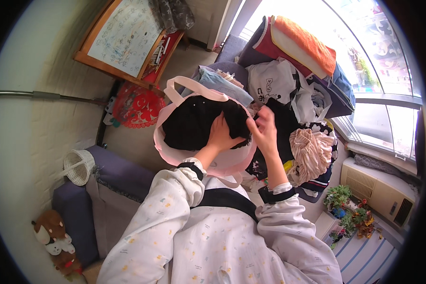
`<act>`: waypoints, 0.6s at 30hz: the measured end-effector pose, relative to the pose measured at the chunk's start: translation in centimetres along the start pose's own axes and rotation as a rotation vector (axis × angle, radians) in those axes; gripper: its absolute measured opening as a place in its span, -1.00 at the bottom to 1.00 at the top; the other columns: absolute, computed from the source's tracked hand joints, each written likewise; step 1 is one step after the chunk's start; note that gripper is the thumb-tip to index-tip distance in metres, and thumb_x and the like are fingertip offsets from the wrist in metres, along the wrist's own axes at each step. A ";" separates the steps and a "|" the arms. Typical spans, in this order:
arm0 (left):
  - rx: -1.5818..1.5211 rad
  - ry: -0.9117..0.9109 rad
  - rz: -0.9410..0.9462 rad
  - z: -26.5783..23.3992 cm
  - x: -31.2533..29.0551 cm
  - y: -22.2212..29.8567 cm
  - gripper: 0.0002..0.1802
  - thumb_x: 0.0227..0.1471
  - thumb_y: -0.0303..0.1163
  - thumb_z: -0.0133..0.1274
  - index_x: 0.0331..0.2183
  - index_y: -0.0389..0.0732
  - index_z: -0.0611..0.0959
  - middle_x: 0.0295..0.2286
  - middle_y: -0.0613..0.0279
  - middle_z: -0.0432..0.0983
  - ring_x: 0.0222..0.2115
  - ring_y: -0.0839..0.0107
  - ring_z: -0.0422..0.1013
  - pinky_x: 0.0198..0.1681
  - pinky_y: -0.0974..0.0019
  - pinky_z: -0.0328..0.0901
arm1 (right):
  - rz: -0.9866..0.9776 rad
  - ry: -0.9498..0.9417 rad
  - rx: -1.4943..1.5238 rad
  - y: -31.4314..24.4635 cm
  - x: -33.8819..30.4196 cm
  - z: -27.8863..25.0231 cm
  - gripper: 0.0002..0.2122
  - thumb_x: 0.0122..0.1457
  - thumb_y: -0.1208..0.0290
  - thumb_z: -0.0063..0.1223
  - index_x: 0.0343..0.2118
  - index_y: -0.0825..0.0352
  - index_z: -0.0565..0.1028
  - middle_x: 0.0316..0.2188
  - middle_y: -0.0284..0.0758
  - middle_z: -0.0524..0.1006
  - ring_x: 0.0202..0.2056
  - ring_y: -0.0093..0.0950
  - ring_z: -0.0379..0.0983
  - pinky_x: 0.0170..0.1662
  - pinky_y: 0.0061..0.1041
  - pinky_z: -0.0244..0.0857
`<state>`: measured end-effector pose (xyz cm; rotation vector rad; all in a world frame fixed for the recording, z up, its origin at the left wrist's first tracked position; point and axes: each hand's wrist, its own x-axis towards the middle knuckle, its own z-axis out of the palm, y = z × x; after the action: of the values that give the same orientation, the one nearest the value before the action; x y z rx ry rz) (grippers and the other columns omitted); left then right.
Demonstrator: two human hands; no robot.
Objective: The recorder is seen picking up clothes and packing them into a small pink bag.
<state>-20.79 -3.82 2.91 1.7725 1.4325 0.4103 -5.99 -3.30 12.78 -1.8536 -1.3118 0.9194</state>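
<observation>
My left hand presses flat on the black garment, fingers spread over the cloth, palm down. It's not a closed grip, more a push w/ an open hand. My right hand is pinched shut on the edge of the same black garment at the bag's right rim, fingers curled round the fabric.

The garment sits inside the pink tote bag, filling most of its mouth. The bag's handle loops up at the far side, a 2nd strap hangs under the near side by my chest. The bag rests in front of me, over my lap, against the clothes heap.

Just right of my right hand: a peach striped garment, crumpled, on top of dark patterned cloth. Behind it a white shirt w/ black print, and left of that a light blue folded piece. Further back, a stack of folded blankets, orange one on top, by the window.

My sleeves are white w/ small print, black cuffs.

To my left, a purple sofa w/ a white woven basket on its arm, and a brown plush toy lower down. A red round ornament leans by the wall below a wooden-framed board. Lower right: potted plants near a heater unit.
</observation>
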 end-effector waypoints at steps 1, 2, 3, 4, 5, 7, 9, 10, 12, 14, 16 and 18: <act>-0.232 0.076 -0.050 0.5 0.5 0.2 0.10 -0.31 0.23 0.20 0.11 -0.31 0.22 0.10 -0.17 0.09 0.18 -0.02 -0.04 0.21 0.00 -0.13 | 0.026 -0.173 0.215 1.1 -0.3 0.2 -0.52 0.03 0.26 0.21 -0.03 0.41 0.37 -0.09 -0.17 0.45 -0.17 -0.34 0.49 -0.19 -0.46 0.40; -0.258 0.213 -0.012 1.0 1.0 0.4 -0.08 -0.31 -0.02 0.30 0.03 -0.29 0.31 -0.04 -0.11 0.31 0.02 0.04 0.24 0.10 0.08 0.11 | 0.015 -0.217 0.135 2.2 -0.8 0.0 -0.55 0.05 0.25 0.19 -0.03 0.37 0.38 -0.13 -0.18 0.48 -0.17 -0.33 0.49 -0.19 -0.49 0.41; -0.252 0.219 -0.018 1.4 1.6 -0.4 -0.08 -0.31 -0.02 0.30 0.03 -0.29 0.31 -0.04 -0.11 0.31 0.02 0.04 0.24 0.10 0.08 0.11 | 0.001 -0.271 0.059 1.2 -1.2 0.5 -0.57 0.07 0.25 0.16 -0.03 0.34 0.39 -0.17 -0.18 0.50 -0.17 -0.32 0.50 -0.19 -0.52 0.41; -0.404 0.178 -0.045 1.7 2.2 -0.9 -0.15 -0.29 -0.10 0.29 0.00 -0.30 0.33 -0.10 -0.10 0.37 -0.03 0.06 0.30 0.05 0.10 0.17 | -0.091 -0.199 0.077 0.7 -1.2 1.2 -0.70 0.14 0.30 0.06 -0.11 0.33 0.45 -0.38 -0.15 0.56 -0.30 -0.35 0.55 -0.30 -0.54 0.40; -0.556 0.137 -0.070 2.2 2.6 -1.4 -0.21 -0.27 -0.18 0.28 -0.02 -0.31 0.36 -0.16 -0.09 0.42 -0.08 0.07 0.36 0.00 0.13 0.24 | -0.093 -0.201 0.081 0.8 -0.9 1.4 -0.70 0.14 0.30 0.06 -0.11 0.33 0.45 -0.38 -0.15 0.56 -0.30 -0.35 0.55 -0.30 -0.54 0.40; -0.637 0.198 -0.024 2.2 2.9 0.1 -0.36 -0.22 -0.30 0.23 -0.06 -0.32 0.43 -0.20 -0.07 0.48 -0.12 0.07 0.41 -0.07 0.19 0.31 | -0.014 -0.133 -0.180 1.2 -0.1 1.1 -0.80 0.19 0.38 -0.04 -0.21 0.36 0.48 -0.55 -0.12 0.52 -0.46 -0.30 0.54 -0.43 -0.47 0.35; -0.470 0.253 -0.364 1.2 3.0 1.2 -0.45 -0.18 -0.34 0.18 -0.10 -0.32 0.47 -0.17 -0.10 0.48 -0.09 0.06 0.40 -0.06 0.21 0.31 | -0.018 -0.171 -0.130 0.9 -0.2 0.8 -0.81 0.22 0.40 -0.10 -0.23 0.38 0.49 -0.68 -0.20 0.38 -0.64 -0.54 0.29 -0.51 -0.52 0.21; -0.449 0.186 -0.351 1.0 3.4 -0.1 -0.48 -0.13 -0.35 0.12 -0.08 -0.32 0.46 -0.14 -0.17 0.46 -0.07 0.01 0.39 -0.07 0.22 0.31 | -0.087 -0.175 -0.147 0.6 -0.3 1.3 -0.81 0.22 0.39 -0.10 -0.23 0.38 0.49 -0.66 -0.14 0.40 -0.63 -0.41 0.34 -0.51 -0.49 0.22; -0.449 0.084 -0.411 1.2 4.4 -1.2 -0.56 -0.06 -0.33 0.05 -0.11 -0.31 0.48 -0.24 -0.02 0.51 -0.17 0.18 0.45 -0.14 0.21 0.35 | -0.176 -0.211 -0.153 -0.2 -0.4 1.8 -0.82 0.21 0.39 -0.10 -0.25 0.37 0.48 -0.57 -0.01 0.45 -0.51 -0.06 0.41 -0.47 -0.37 0.27; -0.499 0.015 -0.518 1.3 4.5 -0.7 -0.60 -0.04 -0.32 0.03 -0.13 -0.28 0.50 -0.28 0.07 0.53 -0.21 0.26 0.46 -0.17 0.21 0.36 | -0.174 -0.219 -0.205 -1.3 -0.2 1.5 -0.83 0.21 0.39 -0.10 -0.27 0.37 0.48 -0.56 -0.01 0.45 -0.48 -0.05 0.42 -0.46 -0.34 0.27; -0.911 -0.035 -0.548 1.8 4.2 -0.1 -0.51 -0.08 -0.37 -0.03 -0.05 -0.31 0.44 -0.12 -0.13 0.44 -0.07 0.02 0.37 -0.04 0.21 0.28 | -0.194 -0.212 -0.295 -1.6 -0.3 1.5 -0.87 0.17 0.45 -0.09 -0.30 0.34 0.48 -0.55 -0.01 0.47 -0.45 -0.05 0.44 -0.42 -0.25 0.30; -0.994 0.048 -0.409 4.6 4.4 -2.1 -0.51 -0.07 -0.37 -0.03 -0.04 -0.30 0.44 -0.11 -0.09 0.44 -0.04 0.06 0.34 -0.02 0.25 0.25 | -0.226 -0.245 -0.374 -2.7 -1.0 1.8 -0.87 0.14 0.47 -0.08 -0.29 0.31 0.48 -0.55 -0.03 0.46 -0.45 -0.06 0.44 -0.41 -0.23 0.30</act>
<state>-17.69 -1.45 -2.50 0.6651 1.2391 0.7711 -9.04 -3.33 14.25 -1.8507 -1.9095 0.8422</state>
